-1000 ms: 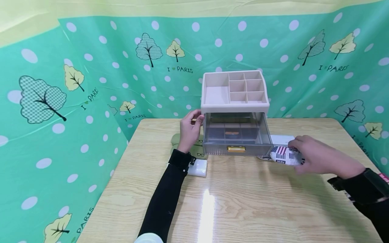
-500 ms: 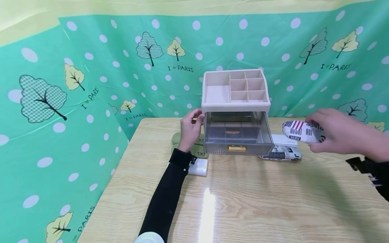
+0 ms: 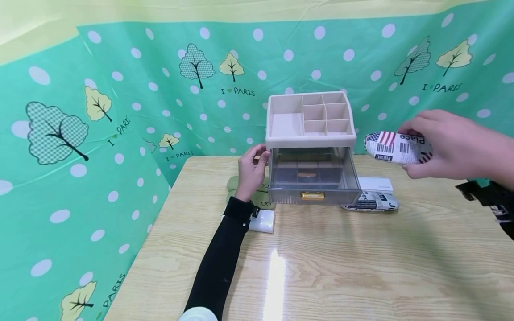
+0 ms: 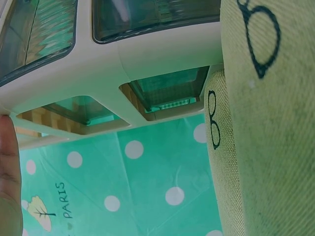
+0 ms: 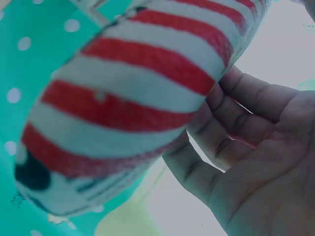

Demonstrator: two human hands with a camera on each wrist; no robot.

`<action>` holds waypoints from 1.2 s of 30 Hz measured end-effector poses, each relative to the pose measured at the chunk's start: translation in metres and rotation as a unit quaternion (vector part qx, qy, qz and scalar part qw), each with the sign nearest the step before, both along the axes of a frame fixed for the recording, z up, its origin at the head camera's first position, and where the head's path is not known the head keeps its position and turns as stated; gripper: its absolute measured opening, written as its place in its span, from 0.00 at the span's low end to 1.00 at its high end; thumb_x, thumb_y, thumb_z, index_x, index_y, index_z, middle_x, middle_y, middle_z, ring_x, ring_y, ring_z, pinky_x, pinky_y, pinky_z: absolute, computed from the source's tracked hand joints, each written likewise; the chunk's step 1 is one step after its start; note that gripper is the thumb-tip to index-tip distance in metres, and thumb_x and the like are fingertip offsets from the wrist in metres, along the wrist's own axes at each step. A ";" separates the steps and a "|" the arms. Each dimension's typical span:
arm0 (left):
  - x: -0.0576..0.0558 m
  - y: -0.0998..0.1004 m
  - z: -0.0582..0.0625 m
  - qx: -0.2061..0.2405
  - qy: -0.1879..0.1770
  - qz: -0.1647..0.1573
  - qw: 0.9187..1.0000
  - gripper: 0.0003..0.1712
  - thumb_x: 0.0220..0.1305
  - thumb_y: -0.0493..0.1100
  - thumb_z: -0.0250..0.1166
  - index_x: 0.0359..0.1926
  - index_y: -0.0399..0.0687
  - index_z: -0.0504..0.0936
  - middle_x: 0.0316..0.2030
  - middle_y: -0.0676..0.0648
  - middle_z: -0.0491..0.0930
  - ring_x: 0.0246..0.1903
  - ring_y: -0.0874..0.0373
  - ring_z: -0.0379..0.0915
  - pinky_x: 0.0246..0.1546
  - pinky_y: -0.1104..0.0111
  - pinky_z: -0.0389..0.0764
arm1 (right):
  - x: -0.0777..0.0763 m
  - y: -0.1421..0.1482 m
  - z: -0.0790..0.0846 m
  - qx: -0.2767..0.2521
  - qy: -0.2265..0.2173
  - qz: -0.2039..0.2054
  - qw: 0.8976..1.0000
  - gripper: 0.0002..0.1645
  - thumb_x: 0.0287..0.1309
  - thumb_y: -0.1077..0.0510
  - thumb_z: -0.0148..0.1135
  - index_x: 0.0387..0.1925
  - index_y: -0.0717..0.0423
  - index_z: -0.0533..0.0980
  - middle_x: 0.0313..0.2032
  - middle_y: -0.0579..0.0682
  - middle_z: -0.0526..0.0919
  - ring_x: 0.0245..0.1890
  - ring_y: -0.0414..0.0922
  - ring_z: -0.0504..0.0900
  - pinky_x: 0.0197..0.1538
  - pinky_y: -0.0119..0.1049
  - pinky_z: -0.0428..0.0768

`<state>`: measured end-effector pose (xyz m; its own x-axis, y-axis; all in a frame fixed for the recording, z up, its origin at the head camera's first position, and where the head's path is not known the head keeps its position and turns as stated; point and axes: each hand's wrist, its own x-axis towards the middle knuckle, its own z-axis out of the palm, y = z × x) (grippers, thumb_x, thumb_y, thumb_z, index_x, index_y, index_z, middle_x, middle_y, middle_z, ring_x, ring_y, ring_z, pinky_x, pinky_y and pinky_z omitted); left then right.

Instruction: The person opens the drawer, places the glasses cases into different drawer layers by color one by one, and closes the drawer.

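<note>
My right hand pinches one end of a newspaper-print glasses case, a rounded oblong with flag stripes, above the table to the right of the drawer organizer. In the right wrist view, the fingers lie along the case's underside and its red and white stripes fill the upper part. The organizer is cream with a clear grey drawer pulled out, its handle gold. My left hand rests against the organizer's left side; one straight finger touches its edge in the left wrist view.
Two green glasses cases printed with spectacles lie left of the organizer, partly behind my left arm, with a white packet in front. On the right lie another newspaper-print case and a white box. A patterned curtain hangs behind.
My right hand has lifted the newspaper-print glasses case up off the table, uncovering the white box and the other newspaper-print case. The left hand stays in place.
</note>
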<state>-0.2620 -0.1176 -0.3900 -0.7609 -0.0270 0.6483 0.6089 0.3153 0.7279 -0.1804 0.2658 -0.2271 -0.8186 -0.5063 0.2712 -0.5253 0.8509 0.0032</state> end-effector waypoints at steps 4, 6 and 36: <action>-0.002 0.000 -0.001 -0.001 0.001 0.001 1.000 0.15 0.72 0.38 0.62 0.52 0.31 0.82 0.40 0.36 0.84 0.34 0.46 0.82 0.35 0.66 0.88 | -0.001 -0.016 0.010 0.010 0.001 0.013 1.000 0.45 0.30 0.52 0.86 0.54 0.64 0.78 0.42 0.55 0.80 0.36 0.48 0.72 0.26 0.34 0.72; 0.000 0.000 0.000 -0.001 0.002 -0.001 1.000 0.14 0.72 0.38 0.62 0.52 0.31 0.82 0.40 0.36 0.84 0.34 0.46 0.82 0.35 0.65 0.88 | -0.001 -0.024 0.015 0.013 -0.002 0.022 1.000 0.45 0.32 0.52 0.85 0.55 0.64 0.78 0.42 0.54 0.80 0.35 0.47 0.72 0.26 0.34 0.71; -0.016 -0.010 -0.011 -0.018 0.012 -0.022 1.000 0.21 0.73 0.49 0.62 0.53 0.34 0.82 0.42 0.39 0.85 0.35 0.51 0.84 0.34 0.70 0.88 | -0.013 -0.155 0.021 0.060 -0.067 0.129 0.988 0.41 0.47 0.48 0.80 0.58 0.64 0.75 0.46 0.53 0.77 0.43 0.50 0.72 0.45 0.43 0.80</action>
